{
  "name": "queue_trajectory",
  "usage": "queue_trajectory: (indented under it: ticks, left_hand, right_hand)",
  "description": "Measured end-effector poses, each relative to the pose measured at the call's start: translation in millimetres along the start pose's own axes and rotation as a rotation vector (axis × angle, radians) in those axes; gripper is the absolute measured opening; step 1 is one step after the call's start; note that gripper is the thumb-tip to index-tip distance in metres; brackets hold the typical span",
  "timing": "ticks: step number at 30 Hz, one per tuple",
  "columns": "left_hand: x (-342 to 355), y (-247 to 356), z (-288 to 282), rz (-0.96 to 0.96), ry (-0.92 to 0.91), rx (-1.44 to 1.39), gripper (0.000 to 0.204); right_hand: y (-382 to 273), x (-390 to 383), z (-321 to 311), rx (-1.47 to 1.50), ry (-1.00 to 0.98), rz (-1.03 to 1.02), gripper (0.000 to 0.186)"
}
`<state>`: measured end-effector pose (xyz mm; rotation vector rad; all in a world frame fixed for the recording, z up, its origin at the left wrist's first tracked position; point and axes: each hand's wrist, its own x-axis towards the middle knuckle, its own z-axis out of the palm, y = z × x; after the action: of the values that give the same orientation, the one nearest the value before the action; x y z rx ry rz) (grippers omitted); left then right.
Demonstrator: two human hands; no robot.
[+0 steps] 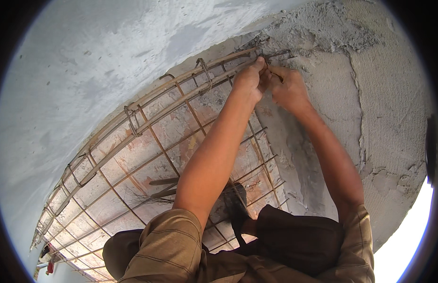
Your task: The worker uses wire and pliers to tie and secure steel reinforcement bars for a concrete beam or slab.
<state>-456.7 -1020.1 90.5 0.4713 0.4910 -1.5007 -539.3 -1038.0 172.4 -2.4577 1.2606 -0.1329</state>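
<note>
Both of my arms reach up to the far end of a long rebar beam cage [181, 96], where it meets the rough concrete wall. My left hand [250, 79] is closed at the end of the bars, its thumb pointing up. Right beside it, my right hand [289, 88] is closed too, finger and thumb pinched toward the left hand. What the fingers hold is too small and too covered to make out. Thin dark bar ends [278, 54] stick out just beyond the hands. Bent stirrups [132, 120] wrap the long bars at intervals.
A grid of thin rebar [155, 137] lies over the pale floor below. On it rest a bundle of thin tie wires [141, 197] and short grey bars [163, 187]. A smooth grey wall [101, 61] curves along the left; cracked concrete wall [384, 94] stands at right. My dark shoe [235, 200] is on the grid.
</note>
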Motion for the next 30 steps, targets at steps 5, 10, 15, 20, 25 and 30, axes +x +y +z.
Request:
queue_trajectory:
  ticks: [5, 10, 15, 20, 25, 30]
  left_hand:
    - [9.5, 13.8, -10.5, -0.087, -0.082, 0.106, 0.015]
    - [10.4, 23.0, -1.3, -0.148, -0.017, 0.143, 0.016]
    - [1.1, 35.0, 7.3, -0.189, 0.065, 0.228, 0.016]
    - [-6.5, 25.5, 20.0, -0.132, 0.200, 0.316, 0.014]
    - [-9.8, 14.7, 30.8, -0.139, 0.278, 0.372, 0.017]
    - [-7.3, 22.4, 21.7, -0.132, 0.224, 0.399, 0.017]
  right_hand:
    - [-19.4, -4.0, 2.4, 0.118, -0.147, 0.150, 0.026]
    - [-35.4, -24.5, -10.4, -0.072, -0.077, -0.110, 0.021]
    - [-77.9, -85.4, -6.5, -0.046, -0.623, -0.200, 0.018]
    - [-40.1, -158.0, 93.8, -0.137, -0.911, -0.531, 0.023]
    - [-32.5, -208.2, 190.0, 0.014, -0.315, -0.458, 0.024]
    - [-42.6, -211.1, 173.4, -0.263, -0.263, -0.458, 0.027]
